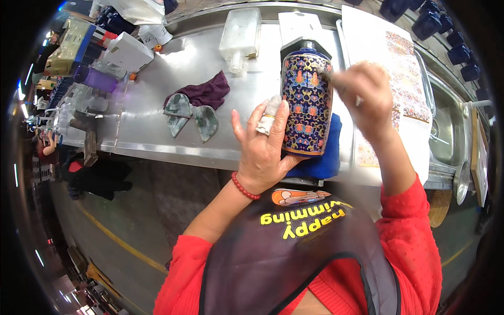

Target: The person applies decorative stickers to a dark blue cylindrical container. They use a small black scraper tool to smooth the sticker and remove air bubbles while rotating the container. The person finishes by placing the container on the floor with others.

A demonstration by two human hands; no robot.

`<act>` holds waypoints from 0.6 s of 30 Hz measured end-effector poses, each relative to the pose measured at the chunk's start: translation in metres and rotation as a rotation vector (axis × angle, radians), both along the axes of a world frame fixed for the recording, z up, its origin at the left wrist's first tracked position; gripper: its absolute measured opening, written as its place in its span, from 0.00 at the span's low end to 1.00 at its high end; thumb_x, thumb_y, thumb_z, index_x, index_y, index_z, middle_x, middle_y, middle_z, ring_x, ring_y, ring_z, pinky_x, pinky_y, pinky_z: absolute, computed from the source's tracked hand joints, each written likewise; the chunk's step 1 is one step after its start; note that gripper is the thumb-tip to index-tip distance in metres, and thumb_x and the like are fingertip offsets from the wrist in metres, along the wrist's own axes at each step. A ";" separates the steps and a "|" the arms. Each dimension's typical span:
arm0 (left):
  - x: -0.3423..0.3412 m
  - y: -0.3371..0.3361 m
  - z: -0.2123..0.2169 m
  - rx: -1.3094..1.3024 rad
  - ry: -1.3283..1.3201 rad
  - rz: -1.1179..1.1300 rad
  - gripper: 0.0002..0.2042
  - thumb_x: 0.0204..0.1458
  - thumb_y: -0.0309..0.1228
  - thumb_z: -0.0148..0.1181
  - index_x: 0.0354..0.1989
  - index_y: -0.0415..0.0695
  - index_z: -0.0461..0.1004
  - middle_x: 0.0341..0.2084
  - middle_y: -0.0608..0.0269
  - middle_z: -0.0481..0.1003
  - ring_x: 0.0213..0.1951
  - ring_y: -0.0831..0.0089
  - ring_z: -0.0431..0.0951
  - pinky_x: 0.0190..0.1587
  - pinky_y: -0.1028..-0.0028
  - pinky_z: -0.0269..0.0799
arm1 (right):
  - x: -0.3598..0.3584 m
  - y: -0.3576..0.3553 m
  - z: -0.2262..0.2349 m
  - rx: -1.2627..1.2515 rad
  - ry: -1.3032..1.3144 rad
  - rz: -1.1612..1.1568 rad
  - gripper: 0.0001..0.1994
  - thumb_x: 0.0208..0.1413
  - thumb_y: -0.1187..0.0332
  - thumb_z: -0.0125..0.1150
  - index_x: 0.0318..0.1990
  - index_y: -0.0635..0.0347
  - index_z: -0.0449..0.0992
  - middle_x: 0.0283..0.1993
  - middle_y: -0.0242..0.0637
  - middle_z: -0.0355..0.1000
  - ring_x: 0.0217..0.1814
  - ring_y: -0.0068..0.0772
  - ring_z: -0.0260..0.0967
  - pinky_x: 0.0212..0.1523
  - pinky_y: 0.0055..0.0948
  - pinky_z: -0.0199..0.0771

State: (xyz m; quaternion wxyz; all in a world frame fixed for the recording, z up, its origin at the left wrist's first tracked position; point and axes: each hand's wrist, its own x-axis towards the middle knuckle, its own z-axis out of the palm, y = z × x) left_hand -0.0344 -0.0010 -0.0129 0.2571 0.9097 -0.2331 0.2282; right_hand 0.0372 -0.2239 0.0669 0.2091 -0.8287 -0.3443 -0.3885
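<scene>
A dark blue bottle (307, 105), patterned with orange, red and gold flowers and scrolls, lies with its neck pointing away from me. My left hand (265, 142) grips its lower left side, thumb at the base and fingers stretched along the edge. Whitish wrapping (266, 122) covers one of those fingers. Over the bottle's upper right side, my right hand (367, 94) is closed and blurred by motion. Something small and dark shows at its fingertips against the bottle; its kind cannot be made out. Below the bottle lies a blue cloth (329, 155).
Patterned paper sheets (367, 149) lie to the right, beside a metal sink (446, 134). A clear glass bottle (240, 37) lies on the metal table (142, 126). Left of my hand are a purple cloth (210, 92) and green mottled pieces (205, 123). A purple container (97, 79) stands farther left.
</scene>
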 end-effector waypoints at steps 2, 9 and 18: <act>0.001 0.000 -0.003 -0.018 0.007 -0.010 0.50 0.48 0.62 0.64 0.73 0.39 0.58 0.61 0.49 0.71 0.66 0.51 0.63 0.66 0.30 0.32 | -0.020 0.003 0.000 -0.150 0.131 0.393 0.10 0.46 0.72 0.70 0.38 0.52 0.81 0.31 0.29 0.70 0.32 0.32 0.67 0.36 0.34 0.66; -0.007 0.004 0.001 -0.066 -0.147 -0.076 0.34 0.53 0.54 0.64 0.65 0.51 0.70 0.62 0.58 0.70 0.66 0.57 0.60 0.70 0.36 0.31 | -0.047 -0.046 -0.055 0.401 0.794 0.280 0.08 0.52 0.75 0.73 0.40 0.62 0.82 0.32 0.31 0.71 0.33 0.21 0.67 0.28 0.21 0.62; -0.010 -0.002 0.018 0.184 -0.261 -0.118 0.18 0.66 0.52 0.48 0.56 0.63 0.78 0.51 0.82 0.79 0.59 0.70 0.68 0.72 0.39 0.33 | -0.062 -0.043 -0.084 0.729 0.941 0.162 0.07 0.58 0.73 0.70 0.40 0.67 0.80 0.33 0.31 0.70 0.29 0.16 0.66 0.27 0.18 0.61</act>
